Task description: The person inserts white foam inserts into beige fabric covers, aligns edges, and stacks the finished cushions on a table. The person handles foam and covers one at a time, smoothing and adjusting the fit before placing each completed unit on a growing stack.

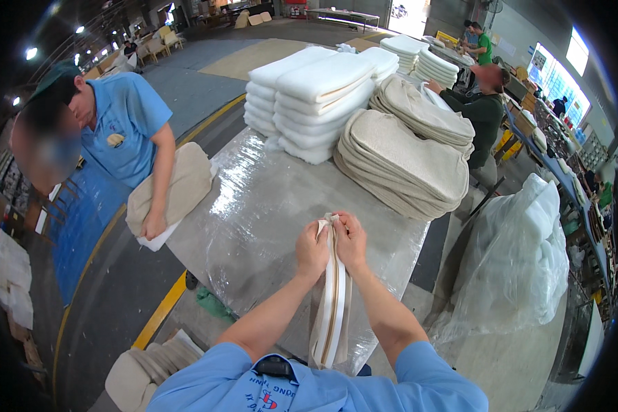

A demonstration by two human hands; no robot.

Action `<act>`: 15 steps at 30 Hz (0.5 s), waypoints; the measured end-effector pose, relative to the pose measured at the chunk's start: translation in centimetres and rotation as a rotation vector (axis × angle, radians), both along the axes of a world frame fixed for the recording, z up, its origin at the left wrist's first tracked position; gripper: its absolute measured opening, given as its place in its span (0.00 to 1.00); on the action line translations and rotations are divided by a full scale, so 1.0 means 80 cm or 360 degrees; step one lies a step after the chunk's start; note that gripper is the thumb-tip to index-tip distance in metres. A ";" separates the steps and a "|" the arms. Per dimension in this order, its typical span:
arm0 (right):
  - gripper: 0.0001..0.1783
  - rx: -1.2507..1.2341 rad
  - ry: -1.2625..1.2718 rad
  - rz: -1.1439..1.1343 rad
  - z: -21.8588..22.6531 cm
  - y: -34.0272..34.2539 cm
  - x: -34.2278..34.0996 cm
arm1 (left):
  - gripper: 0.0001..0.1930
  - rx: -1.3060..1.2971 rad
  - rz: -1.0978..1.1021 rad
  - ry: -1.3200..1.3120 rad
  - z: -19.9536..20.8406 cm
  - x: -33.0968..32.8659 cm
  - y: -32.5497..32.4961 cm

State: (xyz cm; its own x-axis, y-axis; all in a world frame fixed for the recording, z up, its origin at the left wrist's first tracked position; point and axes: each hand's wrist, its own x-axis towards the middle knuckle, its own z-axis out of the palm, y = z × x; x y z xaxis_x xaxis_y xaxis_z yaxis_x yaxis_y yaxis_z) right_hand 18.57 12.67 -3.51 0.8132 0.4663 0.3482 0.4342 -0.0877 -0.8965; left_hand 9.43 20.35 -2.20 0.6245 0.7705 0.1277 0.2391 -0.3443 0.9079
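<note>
Over the near part of the plastic-covered table (254, 220), both my hands grip the top end of a beige fabric cushion cover (317, 329). A long zipper (334, 295) with white tape runs down its edge toward my body. My left hand (311, 250) is closed on the cover's left side, thumb up by the zipper end. My right hand (351, 242) pinches the right side at the same end. The hands are close together, and the cover hangs down between my forearms. Bunched fabric shows between the fingertips.
A pile of beige covers (398, 165) and stacked white padding (323, 89) stand at the table's far side. On the left, a co-worker (127, 117) handles a beige cushion (178, 178). Another person (484, 103) works behind the piles. A large clear plastic bag (515, 261) stands right.
</note>
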 end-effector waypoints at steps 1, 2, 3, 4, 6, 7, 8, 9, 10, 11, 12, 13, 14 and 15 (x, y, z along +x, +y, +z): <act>0.04 0.0026 0.0017 -0.0003 -0.002 0.002 -0.002 | 0.14 0.0090 0.0042 -0.0044 -0.001 0.001 -0.005; 0.04 0.0050 0.0038 -0.0019 -0.006 0.000 -0.002 | 0.13 0.0179 0.0072 -0.0084 -0.002 0.003 -0.010; 0.04 0.0088 0.0005 -0.0017 -0.009 -0.002 0.000 | 0.12 0.0212 0.0069 -0.0141 -0.003 0.005 -0.013; 0.04 0.0126 -0.0029 -0.0015 -0.012 -0.004 0.001 | 0.12 0.0245 0.0067 -0.0198 -0.003 0.007 -0.016; 0.03 0.0169 -0.0045 0.0014 -0.015 -0.002 -0.004 | 0.11 0.0284 0.0076 -0.0231 -0.008 0.002 -0.016; 0.02 0.0178 -0.0040 0.0028 -0.016 -0.004 -0.008 | 0.10 0.0292 0.0074 -0.0221 -0.010 0.000 -0.015; 0.02 0.0190 -0.0051 0.0035 -0.016 -0.004 -0.006 | 0.10 0.0301 0.0066 -0.0225 -0.007 0.000 -0.014; 0.02 0.0186 -0.0068 0.0047 -0.017 -0.004 -0.006 | 0.10 0.0306 0.0053 -0.0214 -0.005 -0.001 -0.013; 0.01 0.0183 -0.0084 0.0060 -0.018 -0.006 -0.007 | 0.09 0.0311 0.0042 -0.0202 -0.003 -0.005 -0.013; 0.01 0.0179 -0.0110 0.0076 -0.017 -0.007 -0.006 | 0.09 0.0316 0.0034 -0.0200 -0.001 -0.007 -0.012; 0.01 0.0171 -0.0144 0.0087 -0.017 -0.007 -0.005 | 0.08 0.0306 0.0004 -0.0163 0.001 -0.010 -0.010; 0.01 0.0164 -0.0175 0.0100 -0.018 -0.005 -0.004 | 0.08 0.0296 -0.0024 -0.0123 0.002 -0.015 -0.006; 0.00 0.0145 -0.0213 0.0102 -0.020 -0.009 -0.001 | 0.08 0.0276 -0.0063 -0.0092 0.003 -0.017 -0.007; 0.01 0.0188 -0.0120 0.0117 -0.023 -0.010 0.003 | 0.07 0.0303 -0.0086 -0.0073 0.004 -0.019 -0.008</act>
State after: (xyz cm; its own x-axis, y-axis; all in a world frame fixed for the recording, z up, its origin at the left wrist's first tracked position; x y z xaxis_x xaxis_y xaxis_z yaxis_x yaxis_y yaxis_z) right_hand 18.82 11.89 -5.37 0.7477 0.4759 0.4631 0.5022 0.0511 -0.8632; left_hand 7.90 19.70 -1.89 0.6543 0.6953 0.2974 0.1753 -0.5219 0.8348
